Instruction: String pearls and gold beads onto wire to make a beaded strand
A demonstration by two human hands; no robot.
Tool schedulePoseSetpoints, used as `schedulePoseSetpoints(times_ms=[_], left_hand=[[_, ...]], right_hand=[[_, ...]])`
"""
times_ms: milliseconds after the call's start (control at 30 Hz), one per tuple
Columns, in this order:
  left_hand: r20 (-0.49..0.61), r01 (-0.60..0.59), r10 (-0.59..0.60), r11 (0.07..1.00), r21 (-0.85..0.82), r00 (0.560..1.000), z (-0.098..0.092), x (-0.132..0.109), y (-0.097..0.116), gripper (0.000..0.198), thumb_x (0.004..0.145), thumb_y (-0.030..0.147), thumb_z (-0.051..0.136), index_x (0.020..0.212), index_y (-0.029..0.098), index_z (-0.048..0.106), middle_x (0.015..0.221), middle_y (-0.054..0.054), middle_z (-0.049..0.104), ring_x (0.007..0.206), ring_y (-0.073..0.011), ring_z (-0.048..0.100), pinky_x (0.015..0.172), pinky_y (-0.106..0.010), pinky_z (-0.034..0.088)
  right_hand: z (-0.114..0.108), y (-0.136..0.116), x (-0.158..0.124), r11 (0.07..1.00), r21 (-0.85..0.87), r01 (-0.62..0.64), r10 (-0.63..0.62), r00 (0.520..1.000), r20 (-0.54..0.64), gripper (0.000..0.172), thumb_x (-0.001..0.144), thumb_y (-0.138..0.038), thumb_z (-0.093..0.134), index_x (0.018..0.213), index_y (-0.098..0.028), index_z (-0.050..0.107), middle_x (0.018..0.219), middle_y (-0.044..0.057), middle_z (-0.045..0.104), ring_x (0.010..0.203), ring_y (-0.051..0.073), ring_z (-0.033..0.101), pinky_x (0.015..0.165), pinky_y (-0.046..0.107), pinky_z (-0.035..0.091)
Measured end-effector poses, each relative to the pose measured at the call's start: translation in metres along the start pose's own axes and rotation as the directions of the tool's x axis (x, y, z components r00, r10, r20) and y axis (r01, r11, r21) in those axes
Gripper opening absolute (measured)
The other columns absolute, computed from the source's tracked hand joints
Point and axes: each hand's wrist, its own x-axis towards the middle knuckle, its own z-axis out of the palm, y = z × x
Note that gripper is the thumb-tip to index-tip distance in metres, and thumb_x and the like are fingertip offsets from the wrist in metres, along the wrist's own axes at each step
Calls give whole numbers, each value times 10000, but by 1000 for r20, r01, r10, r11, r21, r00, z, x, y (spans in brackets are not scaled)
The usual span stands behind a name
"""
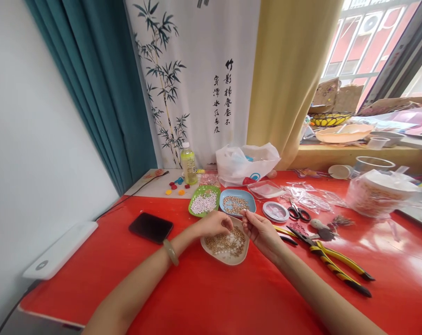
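Observation:
My left hand (pixel 214 224) hovers over a beige dish (pixel 211 250) of gold and white beads, fingers curled and pinched downward; what they pinch is too small to make out. A pale green bangle (pixel 171 251) sits on that wrist. My right hand (pixel 260 229) is just right of the dish, fingers pinched together at the top, apparently on a tiny bead or thread that I cannot name. Behind the hands stand a green dish (pixel 193 210) of pale pink beads and a blue dish (pixel 250 197) of gold beads.
On the red table (pixel 211 298): a black phone (pixel 150 227) at left, yellow-black pliers (pixel 336 265) and scissors (pixel 299 213) at right, a round tin (pixel 275 211), plastic bags (pixel 248 163), a green bottle (pixel 189 164), a white device (pixel 59 251) at the left edge.

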Motion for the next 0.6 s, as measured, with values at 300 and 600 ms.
schedulePoseSetpoints(times_ms=[300,600], left_hand=[[-5,-179,183,968,175,983,15,0,12,61,626,179,636,675,196,669,729,-8,650,664,-143,555,637,-219,370],[-118,-76,65,993,-90,991,18,2,9,38,650,199,598,643,165,612,678,-11,611,645,-132,521,646,-239,364]], right_hand=[[1,-1,-2,1000,-31,0,0,1000,7,238,598,-350,724,727,-154,687,576,-26,525,519,58,484,526,171,433],[4,-3,-3,993,-112,19,-19,1000,3,269,571,-386,727,706,-158,680,565,-25,532,518,71,486,537,202,420]])
